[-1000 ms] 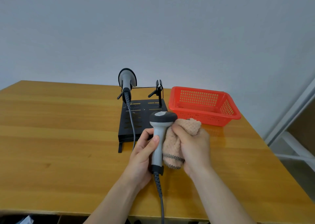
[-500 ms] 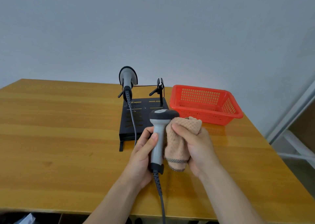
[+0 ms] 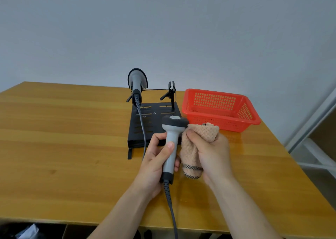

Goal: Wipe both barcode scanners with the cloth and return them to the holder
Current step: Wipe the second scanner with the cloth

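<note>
My left hand [image 3: 154,164] grips the grey handle of a barcode scanner [image 3: 171,140], held upright with its dark head on top and its cable [image 3: 171,208] hanging over the table's front edge. My right hand [image 3: 212,155] clutches a bunched peach cloth [image 3: 192,148] pressed against the scanner's right side, just below the head. A second scanner [image 3: 136,82] rests in the left cradle of the black holder [image 3: 151,122] behind my hands. The holder's right cradle [image 3: 171,91] holds nothing.
A red plastic basket [image 3: 220,109] stands right of the holder on the wooden table [image 3: 63,148]. The second scanner's cable [image 3: 143,129] runs down across the holder's base. The table's right edge drops off near a white frame [image 3: 312,122].
My right hand slid the cloth slightly along the scanner's right side, and the scanner shifted a little; the left hand's grip is unchanged.
</note>
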